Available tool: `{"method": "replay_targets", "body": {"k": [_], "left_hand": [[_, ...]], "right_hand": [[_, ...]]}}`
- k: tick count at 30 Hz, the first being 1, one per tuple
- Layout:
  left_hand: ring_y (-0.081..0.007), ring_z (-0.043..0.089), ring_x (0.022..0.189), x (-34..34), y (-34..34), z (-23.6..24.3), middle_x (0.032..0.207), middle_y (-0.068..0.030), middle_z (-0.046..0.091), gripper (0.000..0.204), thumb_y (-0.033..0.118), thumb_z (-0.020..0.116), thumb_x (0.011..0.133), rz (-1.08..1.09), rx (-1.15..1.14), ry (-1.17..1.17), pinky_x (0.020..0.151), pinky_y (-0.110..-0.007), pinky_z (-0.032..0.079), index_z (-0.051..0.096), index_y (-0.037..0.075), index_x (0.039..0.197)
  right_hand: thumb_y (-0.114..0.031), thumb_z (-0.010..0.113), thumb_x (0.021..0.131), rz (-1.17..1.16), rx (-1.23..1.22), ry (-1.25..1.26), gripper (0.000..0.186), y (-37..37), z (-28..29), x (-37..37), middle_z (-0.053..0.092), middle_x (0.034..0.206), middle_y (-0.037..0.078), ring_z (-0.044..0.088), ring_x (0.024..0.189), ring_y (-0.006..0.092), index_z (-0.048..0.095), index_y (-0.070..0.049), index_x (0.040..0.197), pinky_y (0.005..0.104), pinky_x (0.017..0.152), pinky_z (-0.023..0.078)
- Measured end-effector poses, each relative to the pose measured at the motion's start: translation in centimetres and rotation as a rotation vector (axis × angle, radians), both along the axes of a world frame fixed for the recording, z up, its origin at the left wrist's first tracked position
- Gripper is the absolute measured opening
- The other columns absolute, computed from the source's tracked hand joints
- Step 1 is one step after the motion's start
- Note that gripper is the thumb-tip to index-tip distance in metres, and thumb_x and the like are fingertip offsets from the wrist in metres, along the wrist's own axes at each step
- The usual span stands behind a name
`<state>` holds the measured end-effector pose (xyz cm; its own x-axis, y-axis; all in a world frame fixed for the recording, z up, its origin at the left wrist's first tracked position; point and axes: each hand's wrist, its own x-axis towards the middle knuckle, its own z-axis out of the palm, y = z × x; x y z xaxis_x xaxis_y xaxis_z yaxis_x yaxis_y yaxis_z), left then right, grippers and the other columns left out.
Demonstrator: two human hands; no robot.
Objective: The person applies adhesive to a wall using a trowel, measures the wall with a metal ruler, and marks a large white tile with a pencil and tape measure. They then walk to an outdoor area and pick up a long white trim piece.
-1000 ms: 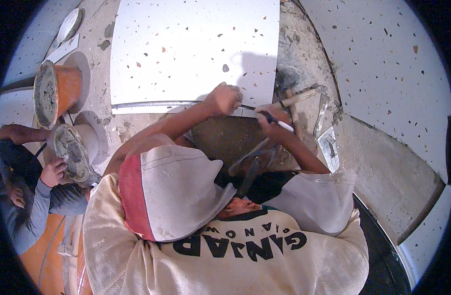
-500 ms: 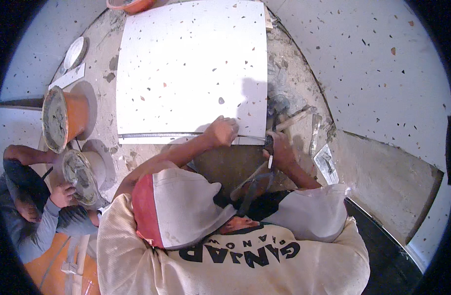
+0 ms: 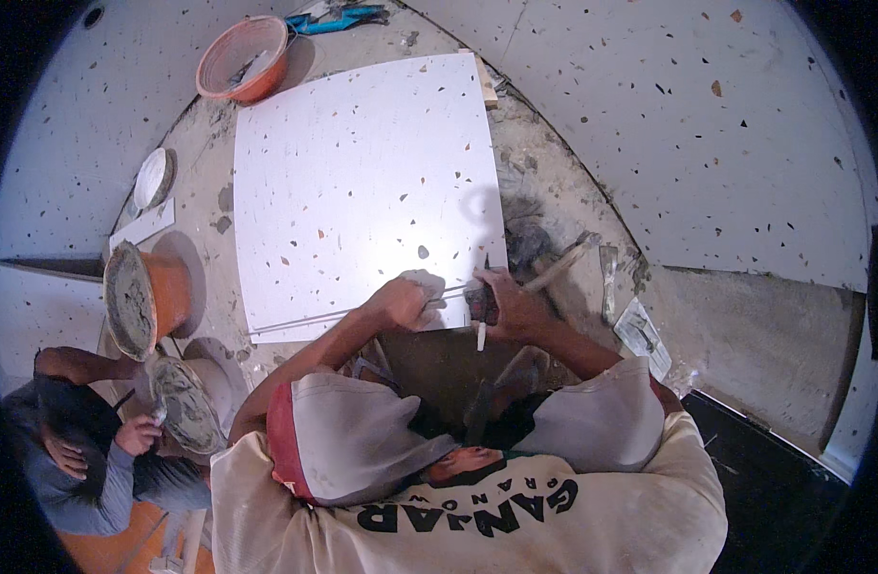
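A large white speckled slab (image 3: 362,182) lies in front of me, a thin straight strip (image 3: 310,319) running along its near edge. My left hand (image 3: 406,300) is closed with its knuckles on the slab by that strip; whatever its fingers hold is hidden. My right hand (image 3: 517,308), at the slab's near right corner, grips a small dark reddish tool (image 3: 481,304) with a white stub sticking out towards me. The tool's kind cannot be made out.
An orange bucket (image 3: 171,298) and a paler bucket (image 3: 195,407) of grey mix stand left, where a co-worker's hand (image 3: 138,434) reaches. An orange basin (image 3: 257,81) stands beyond the slab. A wooden handle (image 3: 559,266) and a trowel (image 3: 643,337) lie right. Speckled walls (image 3: 726,163) surround the floor.
The view has shifted, bringing the far basin fully in. My right hand has moved from beside the slab's edge onto its corner, closer to my left hand. The strip now slants.
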<state>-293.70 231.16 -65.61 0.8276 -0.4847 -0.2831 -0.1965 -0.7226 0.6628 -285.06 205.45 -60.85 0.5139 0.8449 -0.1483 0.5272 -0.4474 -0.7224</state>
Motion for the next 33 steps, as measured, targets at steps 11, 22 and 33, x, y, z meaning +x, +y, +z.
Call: {"method": "replay_targets", "body": {"k": [11, 22, 33], "left_hand": [[-0.0373, 0.059, 0.109, 0.5, 1.7, 5.1, 0.116, -0.0237, 0.063, 0.037, 0.022, 0.057, 0.091, 0.26, 0.072, -0.149, 0.1, -0.046, 0.042, 0.058, 0.002, 0.122], [-0.0361, 0.064, 0.102, 5.1, 3.2, 7.5, 0.112, -0.0211, 0.065, 0.03, 0.01, 0.065, 0.085, 0.416, -0.174, 0.054, 0.089, -0.04, 0.052, 0.063, -0.001, 0.114], [-0.0133, 0.058, 0.087, 5.8, 11.2, 21.5, 0.092, -0.0043, 0.063, 0.019, 0.006, 0.068, 0.088, 0.629, -0.247, 0.17, 0.082, -0.029, 0.049, 0.062, -0.001, 0.104]], "right_hand": [[-0.022, 0.077, 0.072, -0.182, 0.146, -0.01, 0.076, -0.1, -2.2, 1.2, 0.047, 0.119, 0.023, 0.053, 0.107, 0.0381, 0.035, -0.001, 0.132, 0.0451, 0.091, 0.045], [-0.023, 0.074, 0.073, -0.584, -0.058, -0.109, 0.071, -1.5, -3.8, 10.0, 0.055, 0.106, 0.019, 0.059, 0.096, 0.0358, 0.038, -0.003, 0.131, 0.0473, 0.085, 0.047], [-0.042, 0.064, 0.082, -0.77, -0.264, -0.04, 0.061, -2.0, 8.0, 13.3, 0.065, 0.099, 0.025, 0.063, 0.094, 0.0432, 0.048, -0.002, 0.124, 0.0517, 0.083, 0.05]]}}
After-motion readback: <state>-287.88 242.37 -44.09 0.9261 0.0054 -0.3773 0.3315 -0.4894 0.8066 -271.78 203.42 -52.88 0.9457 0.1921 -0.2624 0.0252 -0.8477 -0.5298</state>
